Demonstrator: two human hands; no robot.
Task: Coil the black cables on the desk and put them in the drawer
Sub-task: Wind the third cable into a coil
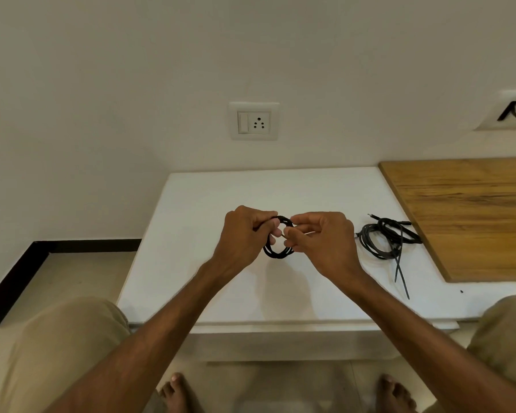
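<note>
Both hands raised over desk (209, 293), left hand (245, 234) and right hand (322, 242) gripping coiled cable (277, 254)

Both hands (245, 231) (319, 236) gripping coiled cable (277, 254) above desk (221, 281).

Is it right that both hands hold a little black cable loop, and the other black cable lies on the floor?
Not quite. Both hands, left hand and right hand, do hold the cable loop, but the other cable lies on the white desk, not the floor. The head view shows it.
</note>
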